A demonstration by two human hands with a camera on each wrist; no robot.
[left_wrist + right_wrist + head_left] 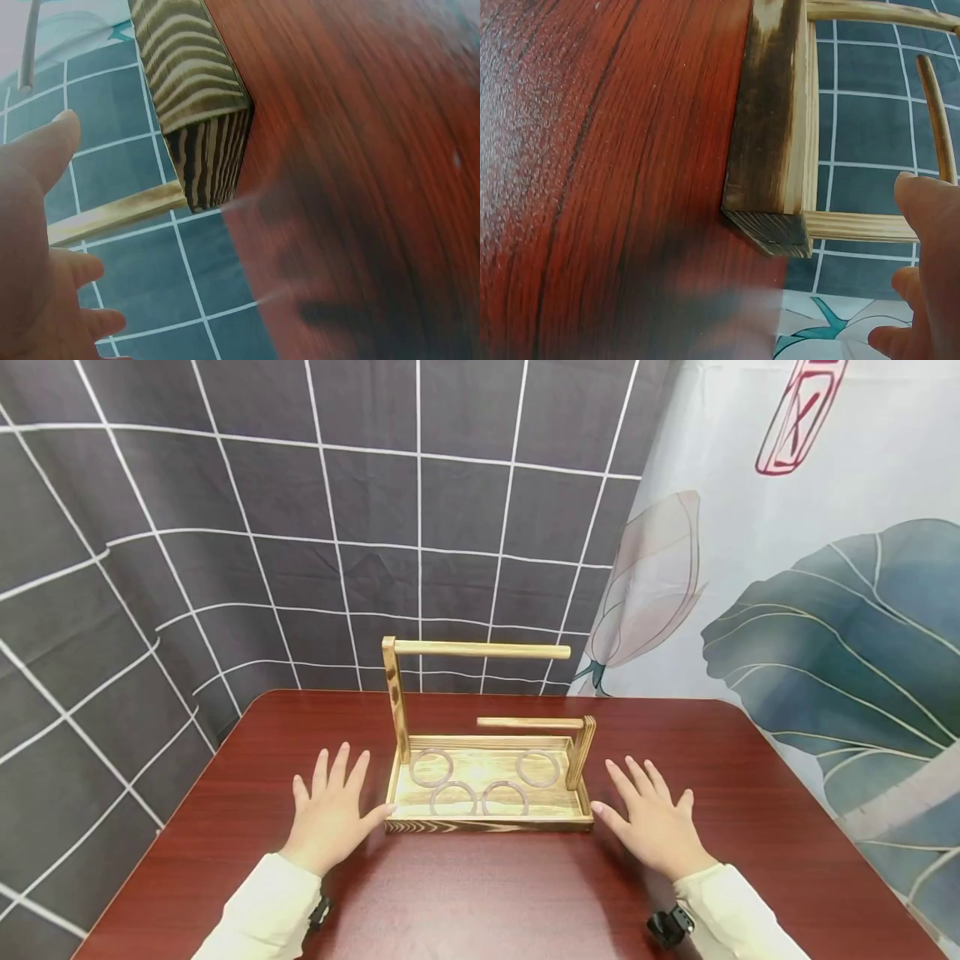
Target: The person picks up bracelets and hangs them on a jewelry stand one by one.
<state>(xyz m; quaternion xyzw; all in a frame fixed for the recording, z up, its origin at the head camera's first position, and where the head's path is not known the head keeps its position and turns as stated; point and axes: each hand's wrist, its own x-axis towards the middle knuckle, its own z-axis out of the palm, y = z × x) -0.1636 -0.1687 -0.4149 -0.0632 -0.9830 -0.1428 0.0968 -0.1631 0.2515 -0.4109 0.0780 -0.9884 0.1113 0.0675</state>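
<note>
A shallow wooden tray [487, 827] with scorched grain sits on the table between both hands. From its left end rises a tall post [396, 702] bearing a long horizontal bar [483, 650]; a shorter post [581, 752] at the right end bears a short bar [528, 722] pointing left. Several pale, translucent rings [453, 783] lie flat inside. My left hand [330, 818], fingers spread, is beside the tray's left end, thumb close to its front corner. On the other side my right hand [652, 822] mirrors it. Whether either thumb touches the wood I cannot tell. Both hands hold nothing.
The reddish-brown table [480, 893] has rounded far corners. Behind it hangs a dark grey cloth [465, 502] with a white grid. A pale curtain [720, 610] with lotus prints hangs at the right. A small black device [670, 927] is at the right wrist.
</note>
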